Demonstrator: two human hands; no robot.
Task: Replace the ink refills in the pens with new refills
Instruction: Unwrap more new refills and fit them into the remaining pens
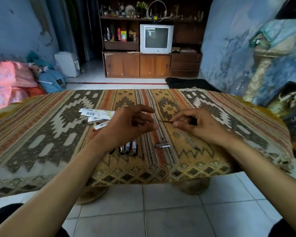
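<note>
Several flat white refill packets [97, 115] lay fanned on the patterned tablecloth [41, 127] just beyond the left hand [126, 125], their contents too small to make out. The right hand [195, 124] hovered above the cloth with thumb and forefinger pinching a thin dark refill [167, 121] whose tip pointed toward the left hand, which hung palm-down with fingers loosely spread, holding nothing. Below the hands lay three dark pens [127, 148] side by side, one metal pen piece [162, 145] and one slim refill [189, 140] near the right wrist.
</note>
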